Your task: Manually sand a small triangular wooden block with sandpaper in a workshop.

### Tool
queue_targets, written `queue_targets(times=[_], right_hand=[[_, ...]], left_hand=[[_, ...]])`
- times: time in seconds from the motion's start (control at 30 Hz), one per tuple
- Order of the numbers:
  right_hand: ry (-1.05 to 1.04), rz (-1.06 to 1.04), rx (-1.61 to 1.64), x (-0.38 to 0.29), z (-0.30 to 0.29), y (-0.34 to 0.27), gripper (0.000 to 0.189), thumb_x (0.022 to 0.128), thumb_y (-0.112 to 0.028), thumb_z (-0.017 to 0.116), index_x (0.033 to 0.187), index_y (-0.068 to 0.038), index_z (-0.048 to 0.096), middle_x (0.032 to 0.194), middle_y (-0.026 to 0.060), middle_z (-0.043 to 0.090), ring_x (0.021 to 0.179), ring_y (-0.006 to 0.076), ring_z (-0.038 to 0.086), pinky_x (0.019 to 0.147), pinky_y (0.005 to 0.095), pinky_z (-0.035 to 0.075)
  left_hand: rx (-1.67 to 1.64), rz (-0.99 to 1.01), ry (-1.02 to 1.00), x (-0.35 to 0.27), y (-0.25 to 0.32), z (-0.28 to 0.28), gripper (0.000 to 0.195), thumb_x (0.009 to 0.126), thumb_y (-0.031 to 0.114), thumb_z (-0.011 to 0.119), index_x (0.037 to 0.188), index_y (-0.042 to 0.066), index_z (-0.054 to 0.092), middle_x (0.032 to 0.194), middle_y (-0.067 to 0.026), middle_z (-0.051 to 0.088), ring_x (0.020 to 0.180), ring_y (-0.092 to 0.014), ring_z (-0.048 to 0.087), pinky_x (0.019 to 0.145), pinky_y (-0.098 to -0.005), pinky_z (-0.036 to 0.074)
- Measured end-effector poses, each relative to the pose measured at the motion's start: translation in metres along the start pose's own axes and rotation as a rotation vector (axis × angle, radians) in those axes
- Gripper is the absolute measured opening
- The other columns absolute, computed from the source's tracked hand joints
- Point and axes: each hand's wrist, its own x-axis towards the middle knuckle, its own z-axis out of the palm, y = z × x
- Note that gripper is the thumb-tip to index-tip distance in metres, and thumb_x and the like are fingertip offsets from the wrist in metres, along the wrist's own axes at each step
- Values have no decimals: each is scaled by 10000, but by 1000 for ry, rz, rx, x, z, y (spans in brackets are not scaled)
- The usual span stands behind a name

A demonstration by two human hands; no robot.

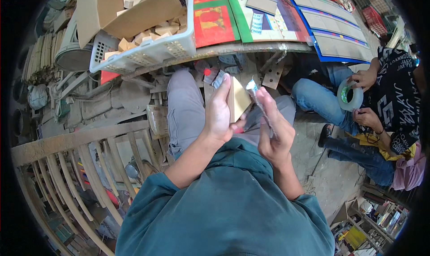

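My left hand (218,113) grips a pale wooden block (241,100) above my lap, its thumb along the near side and fingertips underneath. One smooth angled face of the block is turned to the right. In my right hand (278,128) is a thin folded piece of sandpaper (262,110), seen nearly edge-on. Its curled top end shows a white and blue printed back. A narrow gap appears between sandpaper and block; whether they touch lower down is hidden by my fingers.
Ahead, a white plastic crate (144,56) with a cardboard box (141,17) holds many wood blocks. Printed boards (215,24) cover the workbench (235,48). A slatted wooden rail (80,138) stands left. At right, a co-worker's hands (366,79) hold a tape roll (342,103).
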Motion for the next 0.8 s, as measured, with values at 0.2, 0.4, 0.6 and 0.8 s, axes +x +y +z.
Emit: queue_targets(times=[0.2, 0.4, 0.6, 0.8], right_hand=[[-163, 100, -177, -4, 22, -6, 749, 623, 149, 539, 1357, 12, 479, 1435, 209, 429, 1366, 380, 366, 1113, 484, 289], [-205, 159, -199, -9, 31, -17, 794, 641, 141, 527, 1414, 17, 394, 1444, 224, 410, 1385, 387, 332, 1131, 479, 246], [-317, 203, -333, 1, 21, -4, 885, 615, 30, 587, 1461, -11, 331, 1477, 202, 379, 1418, 402, 257, 1129, 597, 108], [-479, 339, -140, -7, 6, -28, 902, 638, -126, 628, 1479, -36, 314, 1525, 193, 313, 1441, 399, 207, 1100, 650, -2]], left_hand=[[386, 482, 228, 3, -22, -12, 304, 1044, 333, 376, 1018, 98, 568, 999, -45, 615, 868, -117, 612, 772, -277, 505], [526, 508, 261, 3, -14, -25, 314, 1058, 321, 334, 971, 71, 501, 876, -18, 550, 771, -75, 525, 708, -258, 459], [423, 499, 320, 4, -38, -26, 344, 1053, 319, 333, 879, 94, 526, 820, -10, 566, 799, -84, 573, 736, -267, 493], [529, 472, 366, 6, -31, -34, 337, 1052, 327, 357, 878, 86, 517, 820, 0, 525, 761, -70, 505, 692, -258, 442]])
